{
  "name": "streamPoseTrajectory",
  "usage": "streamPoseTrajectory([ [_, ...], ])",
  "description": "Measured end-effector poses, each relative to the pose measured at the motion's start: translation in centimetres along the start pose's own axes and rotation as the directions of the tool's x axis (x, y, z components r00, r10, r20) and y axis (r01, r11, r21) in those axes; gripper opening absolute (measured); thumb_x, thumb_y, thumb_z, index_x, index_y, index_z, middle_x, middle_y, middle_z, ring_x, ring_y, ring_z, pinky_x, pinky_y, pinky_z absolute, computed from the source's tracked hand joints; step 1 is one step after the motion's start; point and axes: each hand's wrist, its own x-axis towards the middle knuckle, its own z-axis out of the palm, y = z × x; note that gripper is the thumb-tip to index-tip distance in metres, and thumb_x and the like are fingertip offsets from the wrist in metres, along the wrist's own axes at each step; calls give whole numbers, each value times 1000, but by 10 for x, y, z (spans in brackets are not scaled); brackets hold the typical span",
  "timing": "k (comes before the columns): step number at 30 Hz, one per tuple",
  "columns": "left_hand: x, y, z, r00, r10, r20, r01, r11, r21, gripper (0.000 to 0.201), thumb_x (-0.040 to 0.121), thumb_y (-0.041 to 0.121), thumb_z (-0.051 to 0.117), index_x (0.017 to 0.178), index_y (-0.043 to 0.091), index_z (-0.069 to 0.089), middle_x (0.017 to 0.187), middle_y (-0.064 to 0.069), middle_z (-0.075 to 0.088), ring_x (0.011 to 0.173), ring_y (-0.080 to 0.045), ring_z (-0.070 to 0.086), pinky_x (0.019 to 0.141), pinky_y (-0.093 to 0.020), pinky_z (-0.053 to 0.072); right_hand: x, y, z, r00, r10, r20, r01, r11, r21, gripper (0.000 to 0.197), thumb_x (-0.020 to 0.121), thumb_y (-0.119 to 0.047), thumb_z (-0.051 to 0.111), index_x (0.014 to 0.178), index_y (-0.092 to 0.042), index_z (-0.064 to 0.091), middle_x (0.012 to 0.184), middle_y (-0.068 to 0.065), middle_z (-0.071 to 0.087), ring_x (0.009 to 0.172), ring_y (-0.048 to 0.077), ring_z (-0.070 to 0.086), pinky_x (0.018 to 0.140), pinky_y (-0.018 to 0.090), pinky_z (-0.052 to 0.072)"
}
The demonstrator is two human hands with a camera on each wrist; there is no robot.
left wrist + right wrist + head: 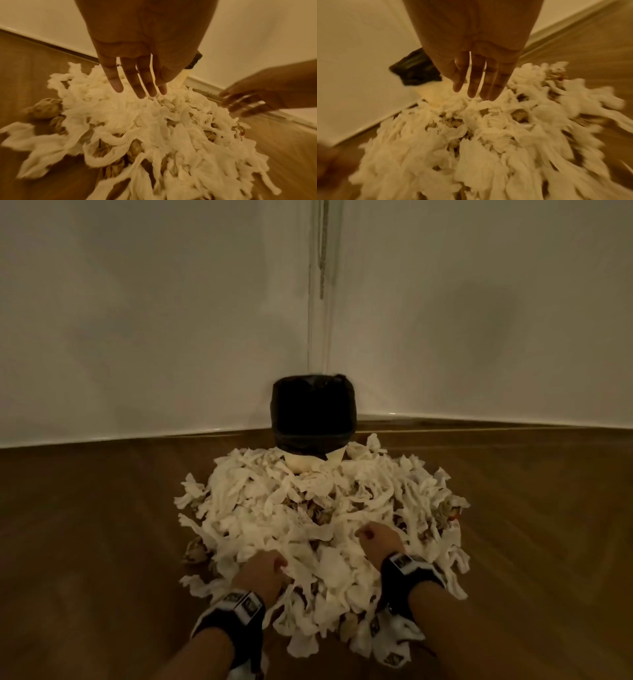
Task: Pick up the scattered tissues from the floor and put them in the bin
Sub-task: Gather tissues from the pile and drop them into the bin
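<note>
White tissues (308, 508), heaped on floor before black-lined bin (313, 419): gathering step; left hand (137, 75) and right hand (481, 78) spread, empty, over heap; next, scoop a bunch.

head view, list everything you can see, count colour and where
tissues: one big heap, too many to count, white, on the floor in front of the bin
brownish crumpled bits: several, tan, mixed into the heap and at its left edge
bin: one, pale body with a black bag over its top, in the corner behind the heap
floor: one, brown wood
walls: two, off-white, meeting in a corner behind the bin
wrist bands: two, black with white blocks, one on each wrist
left hand: one, fingers straight, on the near left of the heap
right hand: one, fingers straight, on the near right of the heap
</note>
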Motion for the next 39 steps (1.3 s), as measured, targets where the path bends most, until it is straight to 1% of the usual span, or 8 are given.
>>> streamPoseTrajectory([
  [9,98,8,43,970,239,-49,-196,884,425,28,95,19,42,109,32,64,144,2,36,135,-24,25,109,-45,25,97,-11,70,974,-76,216,175,853,-492,47,93,-12,47,140,-15,42,158,5,1,142,39,15,111,50,30],
  [11,112,8,54,971,239,19,-220,853,473,28,94,23,44,108,36,65,152,2,24,141,-27,12,113,-50,14,102,-2,73,969,-29,247,147,868,-475,57,93,-15,46,147,-17,29,158,7,6,138,40,23,109,49,34],
  [17,138,3,74,970,201,136,-243,779,578,45,93,11,40,128,35,53,156,3,13,143,-31,0,110,-61,-5,94,14,75,952,-187,243,284,834,-474,38,97,-13,44,135,-11,47,138,15,46,122,32,49,98,36,41],
  [22,128,17,73,969,243,35,-203,712,672,40,94,16,41,132,26,48,141,4,39,136,-24,23,111,-60,6,83,22,62,972,-204,119,235,888,-396,33,99,-13,39,124,-3,57,126,18,55,113,31,55,93,33,44],
  [27,112,45,43,965,262,13,-230,820,524,32,96,9,42,124,13,58,130,-8,52,118,-25,50,101,-36,41,67,27,38,973,-227,-41,211,948,-239,28,96,-14,43,120,-8,55,119,17,59,106,32,56,84,33,44],
  [29,104,49,31,957,289,7,-262,856,445,30,95,9,43,122,11,56,128,-12,52,112,-26,54,95,-34,44,60,26,29,967,-225,-119,212,970,-119,31,94,-15,46,125,-10,44,114,20,60,100,35,58,75,34,44],
  [32,88,48,15,929,360,-84,-309,882,356,36,94,8,47,128,18,48,128,-12,53,110,-26,56,93,-35,46,42,18,13,958,-242,-157,230,969,-90,45,95,-15,48,138,-10,37,127,20,54,115,35,53,91,39,44],
  [39,43,78,-39,895,420,-149,-322,841,434,35,95,4,42,123,16,60,131,-14,49,121,-28,46,102,-31,36,-12,-9,-40,896,-332,-296,265,933,-245,30,96,-11,44,116,-5,66,121,16,63,114,31,56,95,33,43],
])
